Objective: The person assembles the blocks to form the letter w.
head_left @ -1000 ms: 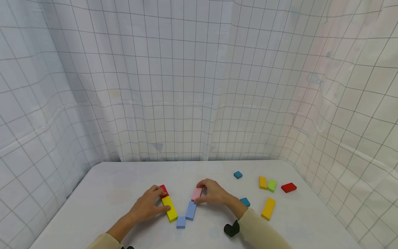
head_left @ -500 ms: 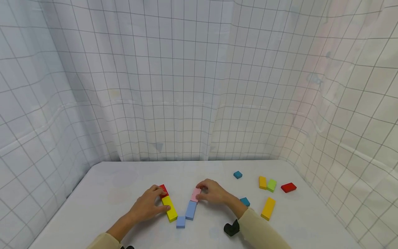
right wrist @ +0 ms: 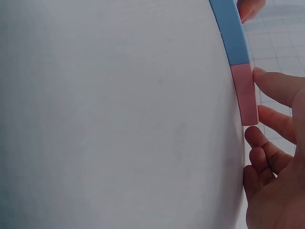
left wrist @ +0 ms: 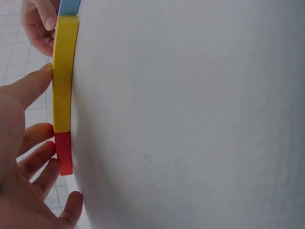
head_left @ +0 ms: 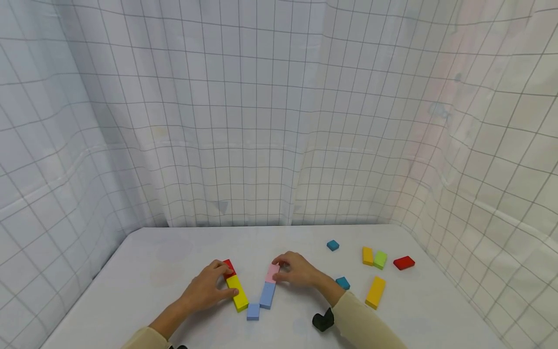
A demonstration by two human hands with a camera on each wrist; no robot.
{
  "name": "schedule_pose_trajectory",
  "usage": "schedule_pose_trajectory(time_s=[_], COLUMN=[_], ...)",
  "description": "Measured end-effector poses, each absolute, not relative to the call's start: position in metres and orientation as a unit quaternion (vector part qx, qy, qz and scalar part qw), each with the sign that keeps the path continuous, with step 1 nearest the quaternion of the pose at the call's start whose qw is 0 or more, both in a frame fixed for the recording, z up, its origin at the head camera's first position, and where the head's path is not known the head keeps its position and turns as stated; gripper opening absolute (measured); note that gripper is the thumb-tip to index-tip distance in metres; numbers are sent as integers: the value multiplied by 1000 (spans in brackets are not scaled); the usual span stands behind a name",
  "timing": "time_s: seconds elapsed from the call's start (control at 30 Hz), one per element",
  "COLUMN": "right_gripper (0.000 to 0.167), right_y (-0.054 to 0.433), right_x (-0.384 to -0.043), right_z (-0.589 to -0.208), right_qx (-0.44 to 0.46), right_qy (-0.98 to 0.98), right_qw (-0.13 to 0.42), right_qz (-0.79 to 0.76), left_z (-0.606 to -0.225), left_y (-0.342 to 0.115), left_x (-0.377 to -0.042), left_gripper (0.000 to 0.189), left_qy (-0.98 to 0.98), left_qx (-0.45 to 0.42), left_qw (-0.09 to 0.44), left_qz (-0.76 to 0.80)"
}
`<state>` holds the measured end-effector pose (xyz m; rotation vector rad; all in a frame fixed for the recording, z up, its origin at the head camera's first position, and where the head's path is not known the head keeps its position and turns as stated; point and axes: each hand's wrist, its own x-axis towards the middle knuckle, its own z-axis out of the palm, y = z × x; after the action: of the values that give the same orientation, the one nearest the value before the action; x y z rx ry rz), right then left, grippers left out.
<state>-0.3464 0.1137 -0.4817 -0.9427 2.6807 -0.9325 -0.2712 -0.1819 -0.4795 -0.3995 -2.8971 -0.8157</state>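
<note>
My left hand [head_left: 208, 287] rests on a row of two blocks, with several fingertips touching the red block [left wrist: 63, 153] and the thumb on the yellow block [left wrist: 64, 76]. Opposite it, my right hand [head_left: 300, 270] pinches a pink block [right wrist: 245, 95] between thumb and index finger. The pink block lies end to end with a long light-blue block [head_left: 267, 295]. Between the near ends of both rows sits a short light-blue block [head_left: 253, 311], so the blocks form a V shape that opens away from me.
To the right lie loose blocks: a teal one [head_left: 333, 245] at the back, another teal one [head_left: 342, 283] by the right wrist, a short orange one [head_left: 367, 255] beside a green one [head_left: 380, 260], a red one [head_left: 404, 262] and a long orange one [head_left: 375, 292]. A gridded white curtain [head_left: 244, 145] surrounds the table.
The right hand has shifted the pink block slightly left, bringing it into line with the long light-blue block. The left hand has stayed in place.
</note>
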Motion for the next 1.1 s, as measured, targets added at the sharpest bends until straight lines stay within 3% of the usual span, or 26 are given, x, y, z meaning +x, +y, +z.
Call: schedule_pose_trajectory(time_s=[1.1], right_gripper=[39], right_y=[120], right_x=[-351], right_z=[-483], right_qx=[-320], right_qy=[894], right_qw=[81], right_qz=[-302], left_z=[-478], left_y=[-183], left_x=[-271], left_gripper=[48], left_qy=[-953], left_qx=[-142], left_qw=[57], left_qz=[-263])
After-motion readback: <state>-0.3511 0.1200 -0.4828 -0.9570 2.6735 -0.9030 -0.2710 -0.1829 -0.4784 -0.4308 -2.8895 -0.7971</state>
